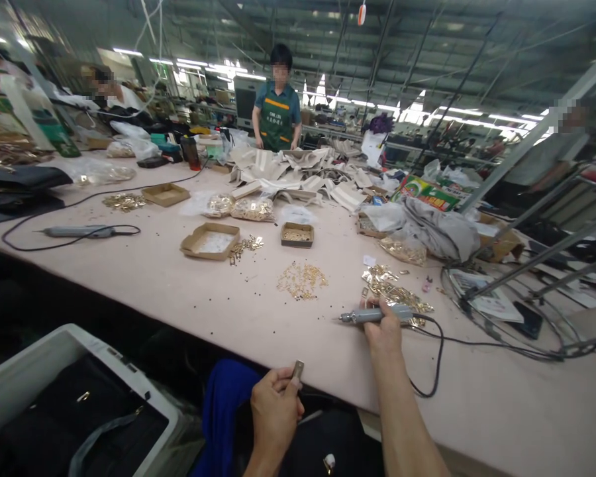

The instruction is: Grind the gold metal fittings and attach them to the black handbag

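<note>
Small flat brass-coloured metal clip pinched in my left hand at table edge | right hand wrapped round grey corded electric screwdriver on pale pink table | best steady clip, tip square.
</note>
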A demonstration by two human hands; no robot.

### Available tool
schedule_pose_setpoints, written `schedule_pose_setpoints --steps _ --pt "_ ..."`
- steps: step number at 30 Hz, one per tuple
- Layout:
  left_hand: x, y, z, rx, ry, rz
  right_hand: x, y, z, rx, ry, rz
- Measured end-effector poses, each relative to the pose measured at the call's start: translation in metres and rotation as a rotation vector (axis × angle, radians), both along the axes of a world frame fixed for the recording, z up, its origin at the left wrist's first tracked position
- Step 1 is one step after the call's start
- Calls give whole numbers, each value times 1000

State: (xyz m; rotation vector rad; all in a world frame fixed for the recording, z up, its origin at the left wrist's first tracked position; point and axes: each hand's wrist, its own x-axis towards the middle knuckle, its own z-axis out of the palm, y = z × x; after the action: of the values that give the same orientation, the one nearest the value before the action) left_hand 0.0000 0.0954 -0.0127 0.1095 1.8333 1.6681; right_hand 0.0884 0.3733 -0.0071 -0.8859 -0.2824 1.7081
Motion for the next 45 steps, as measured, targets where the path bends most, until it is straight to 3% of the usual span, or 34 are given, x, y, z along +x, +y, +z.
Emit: schedule_pose_setpoints --steps 9,22,29,45 --pt "2 -12 -1 -31 -45 118 -10 2 -17 57 -43 -33" --pt "-13 -14 1 -53 -71 -2 -17 -1 -19 108 -73 -19" --pt "-17 -16 -8 -32 -57 -51 -16 -2 -21 118 -70 14" --pt "-25 -17 -9 0 -135 -42 -14 -3 -20 112 -22 7"
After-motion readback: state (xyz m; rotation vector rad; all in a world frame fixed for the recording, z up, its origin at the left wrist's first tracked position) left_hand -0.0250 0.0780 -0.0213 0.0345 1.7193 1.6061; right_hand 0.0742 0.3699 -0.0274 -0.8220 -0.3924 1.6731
